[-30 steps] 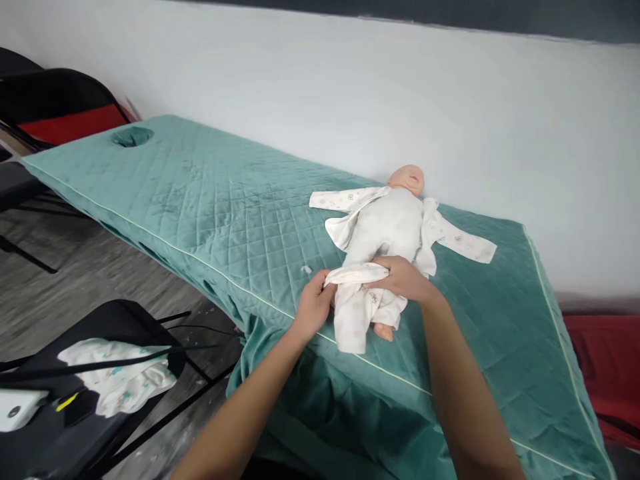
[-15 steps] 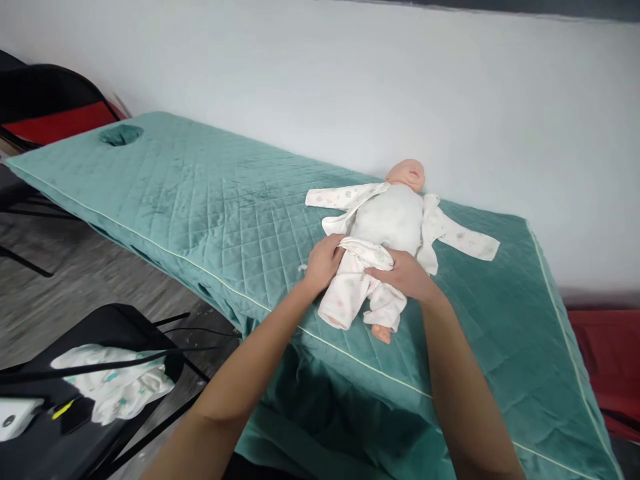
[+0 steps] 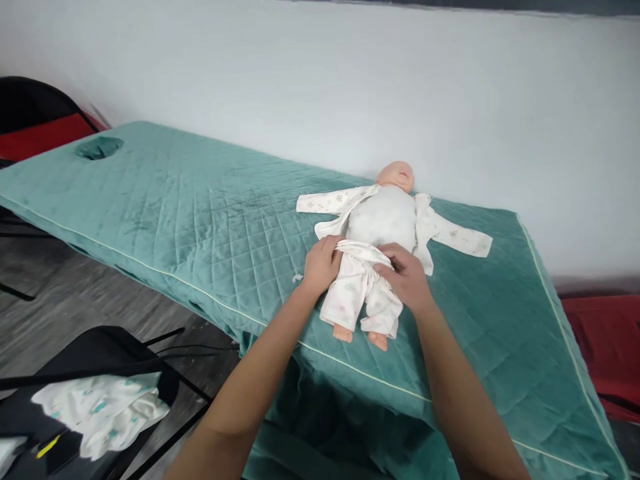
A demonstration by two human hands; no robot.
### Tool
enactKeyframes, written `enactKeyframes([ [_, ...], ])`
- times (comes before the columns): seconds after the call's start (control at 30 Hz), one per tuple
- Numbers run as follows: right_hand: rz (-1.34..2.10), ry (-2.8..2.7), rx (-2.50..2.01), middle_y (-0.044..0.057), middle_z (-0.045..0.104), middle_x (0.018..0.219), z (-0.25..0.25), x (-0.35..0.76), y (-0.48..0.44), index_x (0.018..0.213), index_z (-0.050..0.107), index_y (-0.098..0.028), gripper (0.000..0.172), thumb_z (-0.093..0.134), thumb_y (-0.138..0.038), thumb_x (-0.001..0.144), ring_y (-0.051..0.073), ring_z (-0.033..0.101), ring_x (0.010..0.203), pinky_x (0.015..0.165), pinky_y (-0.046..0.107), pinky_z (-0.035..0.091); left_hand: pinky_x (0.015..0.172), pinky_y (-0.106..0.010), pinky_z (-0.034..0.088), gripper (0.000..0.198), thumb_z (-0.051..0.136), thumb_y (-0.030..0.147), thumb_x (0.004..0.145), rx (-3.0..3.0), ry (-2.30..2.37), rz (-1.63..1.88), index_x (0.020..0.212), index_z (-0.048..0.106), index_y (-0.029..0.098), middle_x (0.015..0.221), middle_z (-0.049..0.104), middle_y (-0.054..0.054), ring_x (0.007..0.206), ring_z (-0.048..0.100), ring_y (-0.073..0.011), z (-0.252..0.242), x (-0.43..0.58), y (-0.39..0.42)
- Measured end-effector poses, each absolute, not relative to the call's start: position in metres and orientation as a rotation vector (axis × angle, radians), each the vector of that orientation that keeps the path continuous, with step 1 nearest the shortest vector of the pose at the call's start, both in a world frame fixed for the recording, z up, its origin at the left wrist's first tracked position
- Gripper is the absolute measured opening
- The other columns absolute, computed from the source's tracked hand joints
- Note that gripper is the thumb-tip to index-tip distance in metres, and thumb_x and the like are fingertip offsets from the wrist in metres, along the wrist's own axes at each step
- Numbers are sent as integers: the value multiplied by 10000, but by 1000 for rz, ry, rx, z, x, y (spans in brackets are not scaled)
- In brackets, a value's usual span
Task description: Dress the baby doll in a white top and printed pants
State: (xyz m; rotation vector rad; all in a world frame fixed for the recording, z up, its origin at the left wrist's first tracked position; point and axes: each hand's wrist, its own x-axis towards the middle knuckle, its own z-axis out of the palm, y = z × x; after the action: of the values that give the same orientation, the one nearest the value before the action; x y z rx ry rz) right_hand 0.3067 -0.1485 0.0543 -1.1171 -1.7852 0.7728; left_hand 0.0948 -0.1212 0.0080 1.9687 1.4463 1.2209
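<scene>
A baby doll [image 3: 383,217] lies on its back on a green quilted bed [image 3: 240,220], head toward the wall. Its printed white jacket [image 3: 460,237] is spread open with both sleeves out to the sides, baring a white cloth torso. White printed pants [image 3: 345,290] cover its legs, and both feet poke out of the cuffs. At the waistband's left side, my left hand [image 3: 323,263] is closed on the pants. My right hand [image 3: 405,273] grips the waistband on the other side, thumb in front. The fingertips of both hands are partly hidden by the fabric.
A black chair [image 3: 100,343] at the lower left bears a crumpled white printed cloth [image 3: 107,410] and a dark item with a yellow strip. Another chair [image 3: 40,120] stands at the bed's far left end, by a hole in the bed. A red chair [image 3: 605,347] is at right.
The pants have been drawn up a little, and the doll's left-hand foot now shows below its cuff. Both hands stay at the waistband. The camera view has shifted slightly.
</scene>
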Motion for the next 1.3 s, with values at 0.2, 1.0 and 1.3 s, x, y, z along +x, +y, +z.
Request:
enactKeyframes([
  [0.2, 567, -1057, -1103, 38, 658, 806, 37, 334, -142, 718, 640, -198, 399, 561, -516, 945, 151, 597, 658, 649, 312, 503, 916, -336, 501, 188, 576, 322, 914, 1502, 1375, 1628, 1022, 680, 208, 1069, 704, -66, 1039, 646, -206, 11, 75, -142],
  [1.0, 665, -1179, -1299, -45, 518, 593, 26, 327, -146, 707, 616, -195, 341, 608, -483, 889, 119, 474, 583, 592, 261, 370, 1207, -510, 373, 332, 523, 296, 966, 1848, 2121, 1321, 1267, 571, 166, 1487, 529, -175, 1470, 416, -280, -19, 32, -225],
  [1.3, 619, -1201, -1364, -44, 487, 576, 23, 328, -150, 658, 606, -188, 350, 612, -460, 878, 123, 431, 580, 577, 282, 333, 1229, -523, 322, 216, 486, 219, 985, 2071, 2052, 983, 1140, 636, 228, 1422, 626, -61, 1404, 506, -236, -9, 74, -227],
])
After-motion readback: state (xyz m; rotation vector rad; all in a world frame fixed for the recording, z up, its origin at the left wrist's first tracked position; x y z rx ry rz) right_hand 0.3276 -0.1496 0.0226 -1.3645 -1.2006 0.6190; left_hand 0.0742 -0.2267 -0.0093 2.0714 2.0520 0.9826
